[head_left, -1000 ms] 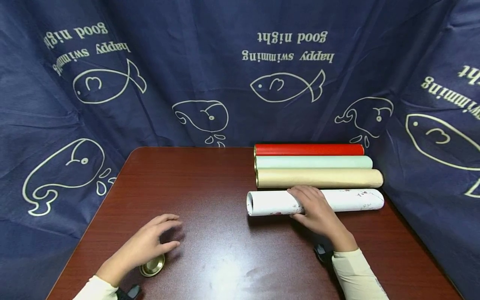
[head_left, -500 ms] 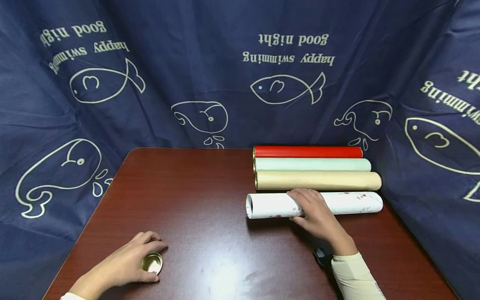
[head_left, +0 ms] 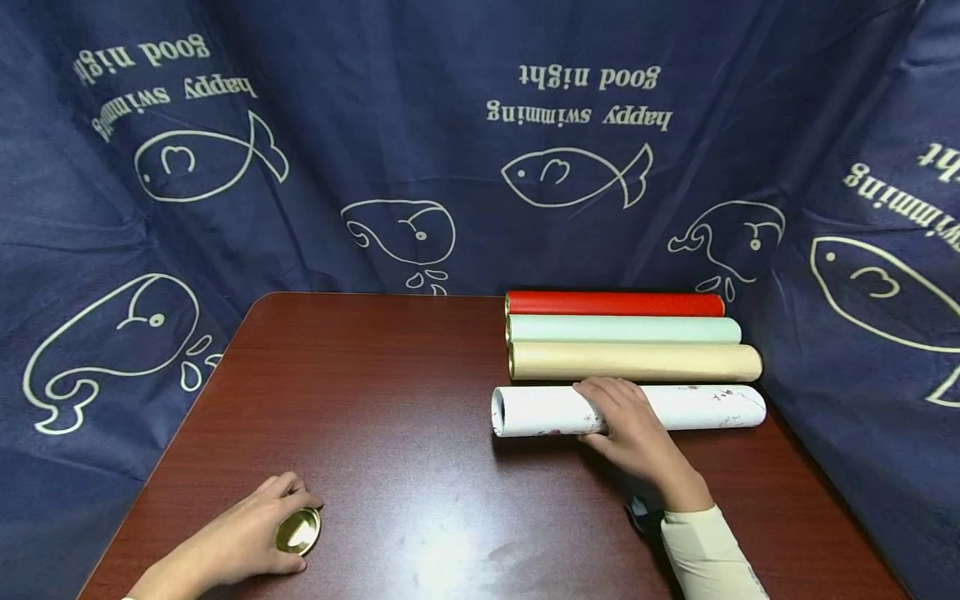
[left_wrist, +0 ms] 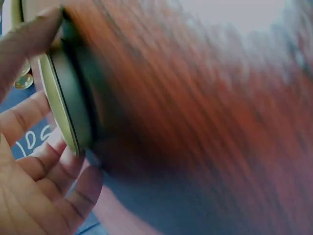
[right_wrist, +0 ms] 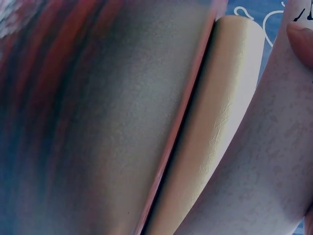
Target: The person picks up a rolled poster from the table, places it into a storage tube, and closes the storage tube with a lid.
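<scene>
Left hand [head_left: 225, 546] fingers pinch the gold cap [head_left: 298, 531]; right hand [head_left: 630, 421] fingers curl over the white tube [head_left: 705, 406], which could roll.

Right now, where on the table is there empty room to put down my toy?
The widest bare patch of table lies left of the white tube, beyond the left hand gripping the gold lid. The far right corner is crowded: red, green and tan tubes, and the right hand.
</scene>
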A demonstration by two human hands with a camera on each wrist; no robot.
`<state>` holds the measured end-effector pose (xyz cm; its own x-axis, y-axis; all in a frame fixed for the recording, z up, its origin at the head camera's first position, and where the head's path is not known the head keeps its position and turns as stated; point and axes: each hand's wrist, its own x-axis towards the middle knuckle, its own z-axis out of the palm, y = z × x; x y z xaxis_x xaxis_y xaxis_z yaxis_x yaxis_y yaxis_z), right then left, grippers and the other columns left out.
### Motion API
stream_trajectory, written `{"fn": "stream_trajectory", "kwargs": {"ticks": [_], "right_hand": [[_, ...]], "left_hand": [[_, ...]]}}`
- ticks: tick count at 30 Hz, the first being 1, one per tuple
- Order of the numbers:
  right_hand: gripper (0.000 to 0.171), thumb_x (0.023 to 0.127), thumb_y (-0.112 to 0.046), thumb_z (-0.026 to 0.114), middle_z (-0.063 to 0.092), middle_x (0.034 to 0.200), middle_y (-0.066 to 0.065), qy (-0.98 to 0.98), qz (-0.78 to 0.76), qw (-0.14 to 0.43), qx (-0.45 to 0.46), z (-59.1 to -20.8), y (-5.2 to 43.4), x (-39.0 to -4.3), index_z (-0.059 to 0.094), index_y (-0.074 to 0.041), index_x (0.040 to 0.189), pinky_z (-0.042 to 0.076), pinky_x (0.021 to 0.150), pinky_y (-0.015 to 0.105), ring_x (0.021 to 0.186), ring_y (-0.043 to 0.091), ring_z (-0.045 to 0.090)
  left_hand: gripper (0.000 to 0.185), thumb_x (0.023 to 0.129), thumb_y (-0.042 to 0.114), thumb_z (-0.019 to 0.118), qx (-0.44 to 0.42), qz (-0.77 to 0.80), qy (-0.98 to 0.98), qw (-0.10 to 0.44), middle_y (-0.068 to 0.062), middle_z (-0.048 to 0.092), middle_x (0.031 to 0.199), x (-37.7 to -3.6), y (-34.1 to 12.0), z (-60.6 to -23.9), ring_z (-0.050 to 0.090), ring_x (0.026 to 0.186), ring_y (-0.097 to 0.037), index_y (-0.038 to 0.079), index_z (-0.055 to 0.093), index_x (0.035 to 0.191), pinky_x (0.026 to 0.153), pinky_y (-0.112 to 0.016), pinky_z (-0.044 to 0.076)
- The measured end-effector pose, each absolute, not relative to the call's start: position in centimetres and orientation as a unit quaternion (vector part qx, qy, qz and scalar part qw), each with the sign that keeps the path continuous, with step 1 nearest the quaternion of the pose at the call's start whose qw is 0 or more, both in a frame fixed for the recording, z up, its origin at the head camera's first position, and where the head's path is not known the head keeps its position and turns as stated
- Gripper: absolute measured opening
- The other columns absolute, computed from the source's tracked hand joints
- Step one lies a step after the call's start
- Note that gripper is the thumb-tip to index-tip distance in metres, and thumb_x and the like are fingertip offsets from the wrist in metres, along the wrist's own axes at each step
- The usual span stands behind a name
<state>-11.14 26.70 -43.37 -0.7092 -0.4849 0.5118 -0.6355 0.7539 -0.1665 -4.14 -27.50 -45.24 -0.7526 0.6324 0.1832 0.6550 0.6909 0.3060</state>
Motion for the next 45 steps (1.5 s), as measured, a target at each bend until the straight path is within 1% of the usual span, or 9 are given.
{"fn": "stream_trajectory", "kwargs": {"ticks": [4,8,11,17,20,26,33,38,45], "right_hand": [[0.076,0.058,-0.015,0.091,0.061,0.124,0.013,-0.909,0.170,0.224,0.309,-43.2,26.7,-11.2,0.060,-0.006,0.127,0.035,0.102,0.055,0.118,0.035,0.053],[0.075,0.058,-0.015,0.091,0.061,0.124,0.013,-0.907,0.168,0.225,0.313,-43.3,26.6,-11.2,0.060,-0.007,0.126,0.035,0.101,0.054,0.117,0.035,0.054],[0.075,0.058,-0.016,0.090,0.061,0.124,0.012,-0.907,0.165,0.224,0.317,-43.4,26.5,-11.2,0.060,-0.007,0.126,0.036,0.100,0.054,0.117,0.035,0.054],[0.075,0.059,-0.016,0.091,0.061,0.125,0.012,-0.910,0.162,0.215,0.316,-43.5,26.5,-11.4,0.060,-0.007,0.127,0.035,0.101,0.055,0.118,0.034,0.053],[0.074,0.060,-0.016,0.090,0.061,0.125,0.012,-0.911,0.162,0.209,0.317,-43.6,26.4,-11.4,0.060,-0.008,0.127,0.035,0.101,0.054,0.118,0.034,0.053],[0.073,0.059,-0.013,0.090,0.062,0.124,0.011,-0.908,0.172,0.212,0.316,-43.6,26.2,-11.6,0.060,-0.008,0.126,0.035,0.101,0.053,0.117,0.035,0.054],[0.073,0.059,-0.013,0.090,0.062,0.124,0.012,-0.908,0.176,0.211,0.316,-44.0,26.1,-11.4,0.061,-0.008,0.126,0.036,0.101,0.053,0.117,0.035,0.055],[0.074,0.059,-0.012,0.090,0.062,0.124,0.013,-0.907,0.178,0.217,0.313,-43.9,26.2,-11.2,0.061,-0.007,0.126,0.034,0.103,0.053,0.118,0.036,0.054],[0.076,0.057,-0.010,0.090,0.062,0.124,0.015,-0.907,0.176,0.229,0.306,-43.6,26.7,-10.7,0.061,-0.007,0.127,0.034,0.102,0.054,0.117,0.037,0.054]], "left_hand": [[0.058,0.058,0.037,0.093,-0.357,-0.202,-0.911,0.046,0.016,0.047,0.097,-4.2,-27.1,-45.5,0.047,0.085,-0.002,0.017,0.069,0.108,0.066,-0.026,0.046],[0.058,0.065,0.038,0.091,-0.343,-0.223,-0.911,0.048,0.015,0.050,0.101,-4.8,-25.7,-45.1,0.050,0.088,-0.003,0.015,0.068,0.113,0.071,-0.028,0.049],[0.059,0.070,0.035,0.090,-0.311,-0.261,-0.913,0.030,0.013,0.052,0.107,-5.8,-23.8,-44.7,0.053,0.092,-0.004,0.010,0.067,0.119,0.075,-0.029,0.051],[0.063,0.077,0.019,0.087,-0.259,-0.451,-0.854,-0.005,-0.004,0.057,0.119,-8.6,-18.3,-43.8,0.061,0.089,-0.017,0.002,0.060,0.131,0.072,-0.028,0.056],[0.063,0.075,0.009,0.087,-0.257,-0.523,-0.812,0.002,-0.011,0.057,0.121,-9.7,-15.2,-43.4,0.061,0.098,-0.025,0.002,0.059,0.131,0.078,-0.032,0.058],[0.064,0.075,0.000,0.085,-0.273,-0.572,-0.774,0.003,-0.016,0.055,0.125,-11.3,-9.8,-43.1,0.057,0.106,-0.031,-0.001,0.058,0.132,0.080,-0.040,0.058],[0.065,0.076,-0.007,0.081,-0.273,-0.592,-0.757,-0.024,-0.025,0.050,0.129,-11.3,-6.2,-42.9,0.055,0.111,-0.040,-0.012,0.052,0.134,0.082,-0.051,0.056],[0.065,0.078,-0.007,0.079,-0.288,-0.610,-0.738,-0.026,-0.024,0.049,0.132,-11.6,-5.1,-43.2,0.054,0.115,-0.040,-0.011,0.051,0.136,0.084,-0.048,0.056],[0.065,0.080,0.001,0.082,-0.298,-0.623,-0.723,-0.033,-0.015,0.050,0.132,-12.2,-4.2,-43.7,0.055,0.115,-0.035,-0.001,0.054,0.138,0.087,-0.035,0.056]]}}
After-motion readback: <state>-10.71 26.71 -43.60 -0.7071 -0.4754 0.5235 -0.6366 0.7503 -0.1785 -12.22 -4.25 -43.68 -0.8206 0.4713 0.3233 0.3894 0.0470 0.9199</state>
